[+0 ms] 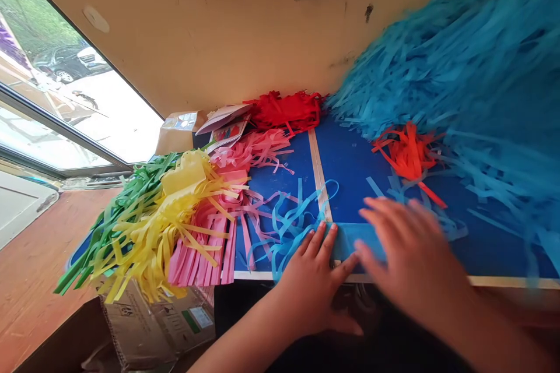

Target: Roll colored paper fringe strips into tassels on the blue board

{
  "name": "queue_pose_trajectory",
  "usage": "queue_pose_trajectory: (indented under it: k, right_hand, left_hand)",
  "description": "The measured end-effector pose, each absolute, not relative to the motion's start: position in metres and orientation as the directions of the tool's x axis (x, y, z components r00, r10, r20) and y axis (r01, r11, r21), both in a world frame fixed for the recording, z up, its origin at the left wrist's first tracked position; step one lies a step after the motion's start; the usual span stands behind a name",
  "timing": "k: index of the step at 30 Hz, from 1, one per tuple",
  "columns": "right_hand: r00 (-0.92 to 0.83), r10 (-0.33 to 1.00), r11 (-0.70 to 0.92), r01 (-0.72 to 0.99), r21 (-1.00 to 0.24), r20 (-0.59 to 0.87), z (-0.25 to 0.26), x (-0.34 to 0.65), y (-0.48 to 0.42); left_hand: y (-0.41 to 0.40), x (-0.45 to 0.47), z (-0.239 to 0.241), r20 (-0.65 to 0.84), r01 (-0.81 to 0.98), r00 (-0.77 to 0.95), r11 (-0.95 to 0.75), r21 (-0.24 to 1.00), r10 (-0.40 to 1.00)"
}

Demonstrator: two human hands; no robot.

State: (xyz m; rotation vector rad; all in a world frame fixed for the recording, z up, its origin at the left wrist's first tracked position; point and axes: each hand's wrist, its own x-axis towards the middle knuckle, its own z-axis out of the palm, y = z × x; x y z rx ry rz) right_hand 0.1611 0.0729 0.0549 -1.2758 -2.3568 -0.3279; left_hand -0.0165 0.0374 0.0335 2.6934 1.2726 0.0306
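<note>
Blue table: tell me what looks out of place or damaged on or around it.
The ends of the yellow strips and green strips spill past the edge of the table. One orange bunch lies beside the blue pile, an odd colour there. The wall behind has dark marks, perhaps scuffs.

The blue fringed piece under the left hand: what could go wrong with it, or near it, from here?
Its loose blue strips lie against the pink fringe, so they might tangle.

Its flat band is close to the front edge of the table; if the left hand lifts, it could perhaps slip.

The yellow bundle overhangs the edge above a cardboard box, and a bump may drop it.
</note>
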Motion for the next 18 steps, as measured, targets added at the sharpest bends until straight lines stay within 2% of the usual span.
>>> queue_pose_trajectory:
  k: [2,4,7,11,14,18]
  right_hand:
    - [-0.665,0.616,0.742,0.670,-0.026,0.422,0.043,0.148,0.056]
    - [-0.745,0.574,0.804,0.591,-0.063,0.340,0.026,0.142,0.049]
    - [-0.693,0.658,0.736,0.674,-0.060,0.295,0.005,0.155,0.053]
    - [-0.617,0.715,0.629,0.773,0.083,0.329,-0.003,0.194,0.062]
    - [-0.608,0.712,0.601,0.786,0.145,0.350,-0.002,0.211,0.062]
    - [-0.609,0.705,0.594,0.787,0.164,0.363,-0.003,0.213,0.060]
  left_hand:
    - [0.038,-0.016,0.033,-0.071,0.756,0.653,-0.641,0.133,0.754]
    - [0.039,-0.017,0.033,-0.095,0.751,0.660,-0.650,0.119,0.745]
    - [0.038,-0.018,0.034,-0.096,0.755,0.654,-0.638,0.152,0.751]
    - [0.035,-0.021,0.034,-0.076,0.779,0.618,-0.597,0.191,0.782]
    - [0.031,-0.024,0.034,-0.063,0.814,0.575,-0.563,0.142,0.816]
    - [0.028,-0.036,0.036,-0.044,0.858,0.514,-0.512,0.045,0.857]
